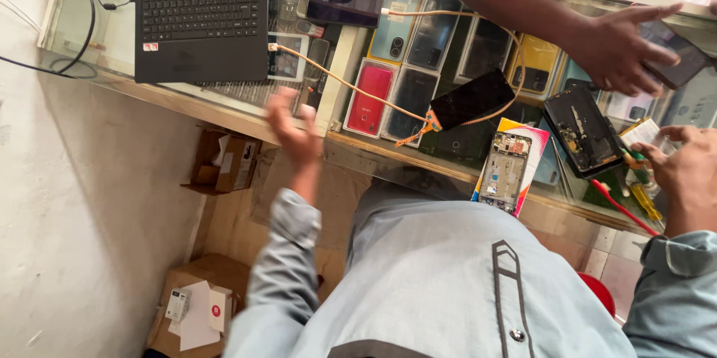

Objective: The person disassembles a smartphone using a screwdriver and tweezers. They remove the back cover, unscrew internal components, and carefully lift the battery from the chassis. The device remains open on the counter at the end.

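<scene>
Standing at the glass counter (224, 96), the person in the grey shirt has the left hand (295, 134) lifted just off the counter's near edge, blurred, fingers spread apart and holding nothing. The right hand (683, 167) rests at the far right among small tools: it lies against a green-handled screwdriver (636, 164), with a red-handled one (624, 208) and a yellow one (646, 202) just beside it. The fingers are curled, but I cannot tell whether they actually pinch the tool.

Nearest that hand lies an opened phone (582, 130), back off and insides showing, flat on the glass. Another stripped phone board (506, 171) sits on a colourful box (532, 150) near the front edge. Both look light, stiff and easily damaged; I would judge the bare circuitry should not be touched, and the safe hold is by the long outer edges of the frame, lifted level. The glass underneath looks slick, so they could slide.

A black phone (472, 99) lies mid-counter on an orange cable (351, 87), and a laptop (200, 22) stands open to the left. Another person's hand (624, 48) reaches in from across the counter, spread over a dark phone (681, 55).
</scene>
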